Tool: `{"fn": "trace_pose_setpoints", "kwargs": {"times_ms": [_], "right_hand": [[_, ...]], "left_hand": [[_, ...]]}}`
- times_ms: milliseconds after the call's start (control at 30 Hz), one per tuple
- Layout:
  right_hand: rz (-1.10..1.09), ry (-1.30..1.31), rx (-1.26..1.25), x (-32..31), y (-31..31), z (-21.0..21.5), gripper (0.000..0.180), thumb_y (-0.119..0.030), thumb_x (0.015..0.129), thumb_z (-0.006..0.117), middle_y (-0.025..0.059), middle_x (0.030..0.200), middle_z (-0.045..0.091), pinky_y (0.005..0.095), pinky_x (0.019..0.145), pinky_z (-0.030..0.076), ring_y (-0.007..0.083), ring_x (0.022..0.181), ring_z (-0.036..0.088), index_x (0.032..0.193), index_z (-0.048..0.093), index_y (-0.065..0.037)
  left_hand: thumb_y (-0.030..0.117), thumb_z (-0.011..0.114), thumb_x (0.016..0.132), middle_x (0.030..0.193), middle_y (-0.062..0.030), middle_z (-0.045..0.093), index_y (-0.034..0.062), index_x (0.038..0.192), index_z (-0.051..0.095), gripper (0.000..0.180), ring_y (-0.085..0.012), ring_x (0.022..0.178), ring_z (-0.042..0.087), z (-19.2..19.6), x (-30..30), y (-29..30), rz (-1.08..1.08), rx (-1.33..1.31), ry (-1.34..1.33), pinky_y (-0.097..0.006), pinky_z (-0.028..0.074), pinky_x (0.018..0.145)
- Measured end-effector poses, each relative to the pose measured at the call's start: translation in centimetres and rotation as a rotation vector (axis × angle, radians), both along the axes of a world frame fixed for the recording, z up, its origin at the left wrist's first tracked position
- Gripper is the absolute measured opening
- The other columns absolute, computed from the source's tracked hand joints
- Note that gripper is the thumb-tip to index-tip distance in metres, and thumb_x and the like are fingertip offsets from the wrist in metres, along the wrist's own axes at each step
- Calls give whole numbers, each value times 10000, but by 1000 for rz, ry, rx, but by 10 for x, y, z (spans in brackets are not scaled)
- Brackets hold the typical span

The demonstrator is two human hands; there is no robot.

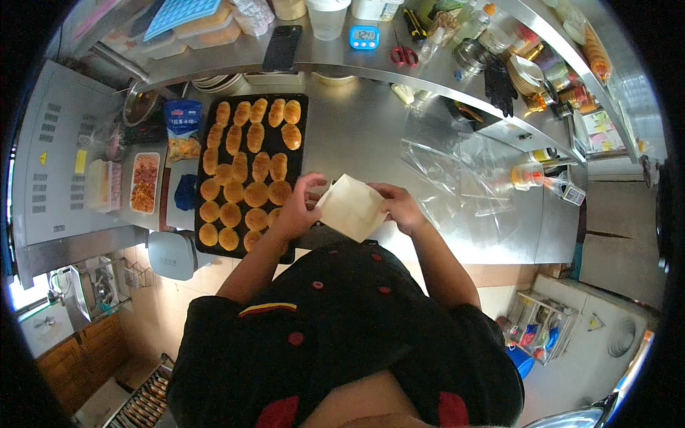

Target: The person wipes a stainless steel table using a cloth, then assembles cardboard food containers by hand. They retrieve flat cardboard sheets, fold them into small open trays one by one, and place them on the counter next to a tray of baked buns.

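Observation:
In front of my body, above the near edge of the steel counter, a cream paper square is held by its two sides; whether it is a flat sheet or a bag I cannot tell. My left hand pinches its left side, the other fingers curled loosely. At the right corner, my right hand grips the paper, its fingers partly behind it. Just left of my left hand lies a black baking tray with rows of browned buns, long ones at the far end and round ones nearer me.
Clear plastic bags lie on the counter to the right. Left of the tray are a blue food packet and a container of chopped topping. A shelf above holds a phone, blue timer and red scissors.

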State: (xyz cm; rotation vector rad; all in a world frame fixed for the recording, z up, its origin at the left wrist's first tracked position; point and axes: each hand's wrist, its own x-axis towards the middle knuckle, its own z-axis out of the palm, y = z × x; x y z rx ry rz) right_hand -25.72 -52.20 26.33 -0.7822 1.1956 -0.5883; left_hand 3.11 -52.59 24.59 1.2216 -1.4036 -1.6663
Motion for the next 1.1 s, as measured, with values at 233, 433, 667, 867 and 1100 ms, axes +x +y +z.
{"fn": "trace_pose_setpoints", "kwargs": {"times_ms": [233, 433, 667, 867, 1100], "right_hand": [[48, -21, -88, -13, 23, -23, 508, -96, 944, 508, 165, 1208, 670, 366, 728, 646, 263, 975, 723, 1444, 530, -8], [59, -7, -158, -27, 21, 5, 527, -42, 923, 485, 158, 1256, 660, 363, 767, 647, 250, 1011, 709, 1447, 534, -15], [14, -13, -93, -45, 21, 1, 541, 5, 923, 469, 143, 1334, 631, 366, 763, 656, 247, 1015, 706, 1460, 526, -28], [67, 31, -129, -58, 20, 11, 604, 15, 838, 475, 141, 1232, 679, 314, 766, 634, 199, 946, 709, 1435, 563, -14], [63, -13, -105, -67, 20, -7, 602, -42, 906, 567, 132, 1245, 669, 317, 828, 585, 175, 960, 679, 1501, 478, -27]], "left_hand": [[187, 646, 891, 1363, -179, 578, 133, 1144, 685, 261, -374, 1230, 575, 29, -33, -11, -425, -584, -717, -446, 483, 1009], [341, 690, 917, 1089, -112, 631, 131, 966, 715, 217, -329, 1013, 655, 22, -55, -22, -422, -525, -775, -473, 514, 871], [347, 698, 919, 1148, -105, 608, 117, 998, 701, 243, -328, 1025, 666, 31, -78, -22, -456, -458, -767, -458, 527, 858], [376, 725, 896, 1170, -99, 608, 119, 1003, 698, 280, -327, 1021, 675, 19, -89, -16, -412, -433, -809, -465, 539, 860], [299, 756, 873, 1093, -108, 654, 85, 932, 662, 242, -345, 942, 695, 9, -97, -17, -325, -457, -837, -466, 547, 809]]}}
